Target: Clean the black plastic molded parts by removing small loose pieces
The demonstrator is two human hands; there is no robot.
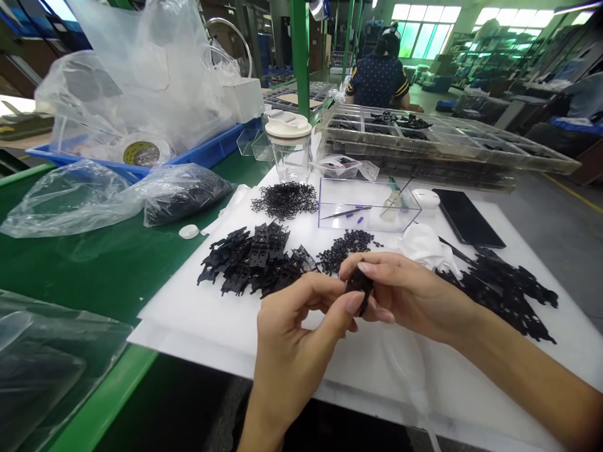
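Note:
A small black plastic part (360,286) is pinched between both my hands above the front of the white board (211,333). My left hand (301,333) grips its lower left side with thumb and fingers. From the right, my right hand (400,285) closes on its upper edge. Fingers cover much of the part, so its shape is partly hidden. Just behind the hands lies a heap of tiny black pieces (346,248). Flat black plates (259,254) are piled to the left, thin wiry black pieces (285,199) behind them. Longer black parts (513,295) lie beyond my right forearm.
A clear box (367,216) holding tweezers (346,213) stands mid-board, near a lidded cup (288,147) and a black phone (471,218). Stacked divided trays (452,144) rise behind. A blue bin (202,149) with plastic bags is at left. Another person (379,75) sits farther back.

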